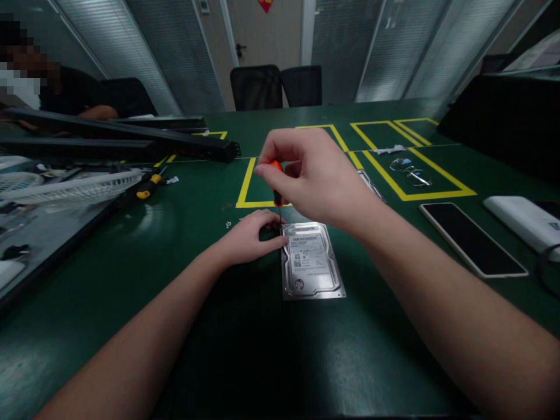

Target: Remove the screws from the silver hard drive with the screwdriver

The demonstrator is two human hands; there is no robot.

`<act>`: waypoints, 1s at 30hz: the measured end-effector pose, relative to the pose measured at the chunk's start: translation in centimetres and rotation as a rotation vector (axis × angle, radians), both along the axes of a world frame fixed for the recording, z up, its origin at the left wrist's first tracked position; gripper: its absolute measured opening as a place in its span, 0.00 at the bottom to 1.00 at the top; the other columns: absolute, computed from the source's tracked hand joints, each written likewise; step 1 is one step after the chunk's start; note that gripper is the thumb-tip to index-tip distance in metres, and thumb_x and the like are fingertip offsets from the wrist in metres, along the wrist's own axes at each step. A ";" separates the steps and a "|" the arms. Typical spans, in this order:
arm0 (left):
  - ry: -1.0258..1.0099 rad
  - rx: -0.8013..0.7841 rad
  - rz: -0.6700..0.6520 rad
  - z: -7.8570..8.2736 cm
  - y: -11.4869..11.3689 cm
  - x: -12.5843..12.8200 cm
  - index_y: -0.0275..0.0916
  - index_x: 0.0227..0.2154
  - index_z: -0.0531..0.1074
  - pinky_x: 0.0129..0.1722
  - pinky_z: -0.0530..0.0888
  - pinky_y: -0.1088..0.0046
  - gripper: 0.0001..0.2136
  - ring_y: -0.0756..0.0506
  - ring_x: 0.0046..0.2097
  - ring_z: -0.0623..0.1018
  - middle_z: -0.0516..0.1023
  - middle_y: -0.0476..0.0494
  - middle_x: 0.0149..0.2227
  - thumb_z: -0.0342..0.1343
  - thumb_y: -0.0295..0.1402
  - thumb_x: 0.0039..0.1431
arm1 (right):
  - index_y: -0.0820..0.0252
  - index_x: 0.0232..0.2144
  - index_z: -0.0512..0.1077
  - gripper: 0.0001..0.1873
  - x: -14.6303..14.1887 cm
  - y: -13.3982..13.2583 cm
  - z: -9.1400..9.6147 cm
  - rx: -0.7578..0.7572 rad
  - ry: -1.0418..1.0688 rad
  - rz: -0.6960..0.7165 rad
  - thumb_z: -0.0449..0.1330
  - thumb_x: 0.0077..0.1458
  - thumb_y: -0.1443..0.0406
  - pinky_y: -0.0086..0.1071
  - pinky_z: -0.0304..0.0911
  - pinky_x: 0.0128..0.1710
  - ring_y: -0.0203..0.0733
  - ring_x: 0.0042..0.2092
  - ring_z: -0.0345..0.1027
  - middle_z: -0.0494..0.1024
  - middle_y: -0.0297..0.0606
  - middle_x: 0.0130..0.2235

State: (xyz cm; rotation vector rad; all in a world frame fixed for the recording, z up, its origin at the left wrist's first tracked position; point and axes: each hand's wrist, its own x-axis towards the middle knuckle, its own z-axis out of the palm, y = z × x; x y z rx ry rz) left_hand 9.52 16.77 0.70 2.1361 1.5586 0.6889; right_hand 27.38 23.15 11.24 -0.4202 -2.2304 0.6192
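Observation:
A silver hard drive [311,262] lies flat on the green table [175,262], label up, in front of me. My right hand [312,175] is closed round the orange and black handle of a small screwdriver [276,184], held upright with its thin shaft reaching down to the drive's far left corner. My left hand [249,236] rests on the table against the drive's left edge near that corner, with its fingers curled; nothing shows inside them. A few tiny screws [234,221] lie just beyond the left hand.
Yellow tape rectangles [394,175] mark the table beyond the drive. A phone [472,239] and a white block [522,221] lie at the right. Long black bars [131,140], a white fan grille [79,186] and a yellow-handled tool [149,186] lie at the left. Another person sits at the far left.

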 end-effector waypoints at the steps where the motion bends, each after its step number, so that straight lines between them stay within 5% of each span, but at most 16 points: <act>1: 0.004 -0.001 0.001 0.0 0.0 0.0 0.38 0.48 0.75 0.50 0.74 0.60 0.17 0.41 0.48 0.77 0.80 0.38 0.50 0.61 0.44 0.63 | 0.59 0.33 0.73 0.07 0.0 0.0 0.0 -0.004 0.000 0.005 0.61 0.65 0.67 0.34 0.68 0.38 0.43 0.40 0.72 0.78 0.39 0.36; 14: 0.017 -0.003 0.007 0.2 -0.1 0.1 0.38 0.46 0.76 0.49 0.74 0.60 0.15 0.41 0.46 0.76 0.79 0.40 0.45 0.61 0.43 0.62 | 0.60 0.41 0.76 0.15 -0.3 0.4 0.0 -0.100 -0.056 -0.064 0.49 0.71 0.71 0.33 0.67 0.40 0.41 0.38 0.75 0.77 0.37 0.33; 22: 0.013 0.010 0.007 0.0 0.0 0.0 0.38 0.45 0.76 0.49 0.74 0.61 0.16 0.41 0.47 0.76 0.79 0.41 0.46 0.62 0.44 0.62 | 0.61 0.39 0.76 0.12 -0.5 0.1 0.3 -0.053 -0.061 -0.120 0.52 0.70 0.71 0.35 0.69 0.45 0.46 0.47 0.77 0.78 0.39 0.36; 30: 0.021 0.011 0.001 0.1 0.0 0.0 0.37 0.45 0.75 0.49 0.74 0.60 0.16 0.41 0.46 0.76 0.79 0.40 0.46 0.61 0.44 0.63 | 0.60 0.35 0.73 0.08 -0.3 0.5 -0.1 -0.009 -0.020 -0.106 0.56 0.68 0.69 0.38 0.69 0.48 0.46 0.46 0.75 0.79 0.39 0.38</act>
